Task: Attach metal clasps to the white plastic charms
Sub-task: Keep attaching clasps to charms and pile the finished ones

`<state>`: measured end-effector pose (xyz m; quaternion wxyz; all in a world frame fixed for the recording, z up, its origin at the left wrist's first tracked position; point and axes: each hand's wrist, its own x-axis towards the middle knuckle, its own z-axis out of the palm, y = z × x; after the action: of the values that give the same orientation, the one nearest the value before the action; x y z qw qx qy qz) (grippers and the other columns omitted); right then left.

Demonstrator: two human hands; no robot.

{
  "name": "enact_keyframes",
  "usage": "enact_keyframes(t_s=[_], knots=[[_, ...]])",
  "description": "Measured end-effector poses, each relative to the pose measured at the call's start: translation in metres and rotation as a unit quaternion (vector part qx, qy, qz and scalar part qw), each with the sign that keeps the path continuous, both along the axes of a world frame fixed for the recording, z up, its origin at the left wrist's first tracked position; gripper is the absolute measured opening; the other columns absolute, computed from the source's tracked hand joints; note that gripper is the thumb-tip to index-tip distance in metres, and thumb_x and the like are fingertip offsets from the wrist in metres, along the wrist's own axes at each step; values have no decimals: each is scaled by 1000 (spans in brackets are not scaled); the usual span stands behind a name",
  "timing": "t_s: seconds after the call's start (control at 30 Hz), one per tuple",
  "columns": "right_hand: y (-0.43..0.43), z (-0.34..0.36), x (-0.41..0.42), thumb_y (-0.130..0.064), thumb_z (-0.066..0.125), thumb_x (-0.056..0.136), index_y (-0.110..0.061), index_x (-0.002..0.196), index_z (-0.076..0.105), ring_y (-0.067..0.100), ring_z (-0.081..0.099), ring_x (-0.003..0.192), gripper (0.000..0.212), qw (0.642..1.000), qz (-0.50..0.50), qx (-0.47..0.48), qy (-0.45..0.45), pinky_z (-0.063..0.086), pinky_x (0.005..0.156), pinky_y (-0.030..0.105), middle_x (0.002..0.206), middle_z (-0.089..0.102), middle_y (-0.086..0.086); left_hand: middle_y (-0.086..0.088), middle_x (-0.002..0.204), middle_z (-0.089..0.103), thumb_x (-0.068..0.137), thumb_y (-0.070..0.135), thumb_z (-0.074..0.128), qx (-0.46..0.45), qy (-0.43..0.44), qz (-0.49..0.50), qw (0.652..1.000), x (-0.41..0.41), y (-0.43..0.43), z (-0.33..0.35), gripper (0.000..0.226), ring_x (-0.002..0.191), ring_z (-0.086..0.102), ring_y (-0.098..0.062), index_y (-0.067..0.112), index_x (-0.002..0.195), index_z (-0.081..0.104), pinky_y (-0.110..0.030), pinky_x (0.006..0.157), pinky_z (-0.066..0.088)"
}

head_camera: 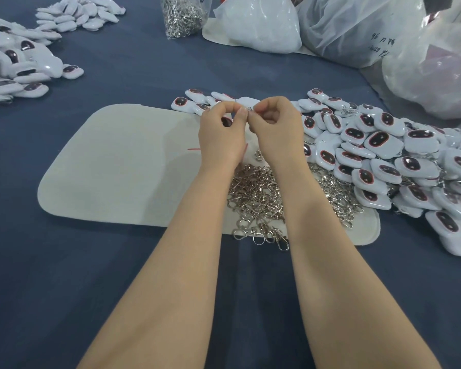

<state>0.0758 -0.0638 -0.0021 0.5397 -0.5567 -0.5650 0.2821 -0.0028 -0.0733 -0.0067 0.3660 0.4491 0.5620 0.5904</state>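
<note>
My left hand (222,131) and my right hand (274,129) meet above the far edge of a beige felt mat (112,166). The left fingers curl round a white charm with a dark oval, mostly hidden behind them. The right fingers pinch a small metal clasp (248,108) and a red cord against it. A heap of loose silver clasps (261,198) lies on the mat under my wrists. To the right, a big pile of white charms (383,161) with dark red-rimmed ovals spreads over the blue table.
Another pile of white charms (19,67) sits at the far left. A clear bag of clasps (183,16) stands at the back centre. Large white plastic bags (357,27) crowd the back right. A short red thread (193,148) lies on the mat.
</note>
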Motion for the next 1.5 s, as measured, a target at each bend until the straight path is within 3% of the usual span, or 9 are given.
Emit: enact_keyframes(t_s=[0.1, 0.17, 0.33, 0.57, 0.97, 1.1, 1.23, 1.33, 1.5], knots=[[0, 1, 0, -4, 62, 83, -22, 75, 51, 10, 58, 72, 23, 1000, -4, 5, -2, 45, 67, 13, 78, 60, -5, -13, 101, 65, 92, 15, 57, 9, 43, 5, 999, 0, 2, -1, 7, 73, 48, -15, 16, 89, 63, -29, 77, 43], [-1, 1, 0, -3, 62, 84, -18, 80, 53, 3, 54, 68, 18, 1000, -8, 13, -8, 43, 64, 8, 77, 57, -9, -11, 105, 64, 92, 17, 57, 13, 77, 7, 997, 0, 4, -3, 8, 66, 46, -8, 17, 90, 65, -22, 71, 38], [-2, 1, -2, -2, 60, 83, -12, 84, 56, 7, 54, 70, 11, 999, -15, 26, -38, 45, 66, 11, 77, 57, -7, -8, 109, 62, 92, 17, 57, 20, 110, 14, 994, -1, 5, -5, 8, 63, 44, 0, 16, 90, 64, -15, 66, 31], [-2, 1, -2, -3, 61, 83, -12, 85, 56, 6, 54, 70, 10, 999, -21, 23, -30, 44, 65, 9, 78, 58, -7, -6, 107, 59, 92, 16, 57, 31, 120, 16, 992, 0, 3, -5, 7, 66, 44, 0, 19, 86, 60, -14, 69, 31], [-4, -2, -2, -2, 58, 83, -13, 84, 52, 7, 50, 69, 12, 995, 2, 42, -85, 46, 72, 23, 73, 52, -12, -1, 99, 50, 92, 12, 55, 27, 141, 39, 989, -1, 4, -6, 12, 71, 45, -8, 9, 93, 66, -13, 68, 29], [-3, -6, 1, -2, 57, 83, -12, 84, 52, 3, 48, 65, 11, 996, 0, 42, -77, 45, 69, 20, 72, 52, -12, -2, 100, 51, 92, 12, 55, 27, 142, 24, 989, 0, 5, -7, 11, 66, 43, -1, 9, 92, 66, -12, 68, 29], [-2, -7, 3, -1, 57, 82, -12, 84, 53, -1, 47, 62, 12, 997, -7, 44, -56, 41, 64, 12, 71, 52, -14, -5, 106, 51, 92, 10, 53, 30, 153, 12, 988, 1, 4, -7, 12, 74, 47, -9, 8, 95, 64, -14, 70, 29], [-2, -7, 2, -1, 57, 82, -12, 84, 52, 1, 47, 64, 12, 997, 7, 41, -72, 44, 68, 19, 72, 52, -13, -9, 112, 54, 93, 9, 51, 25, 165, 17, 986, -1, 5, -8, 13, 82, 47, -13, 8, 97, 63, -14, 70, 30], [-4, -7, 3, -1, 57, 82, -12, 83, 52, 12, 50, 71, 13, 992, 33, 46, -109, 48, 73, 31, 75, 55, -3, -10, 111, 54, 93, 7, 50, 28, 183, 18, 983, -3, 4, -10, 13, 82, 46, -12, 7, 96, 63, -13, 68, 27]])
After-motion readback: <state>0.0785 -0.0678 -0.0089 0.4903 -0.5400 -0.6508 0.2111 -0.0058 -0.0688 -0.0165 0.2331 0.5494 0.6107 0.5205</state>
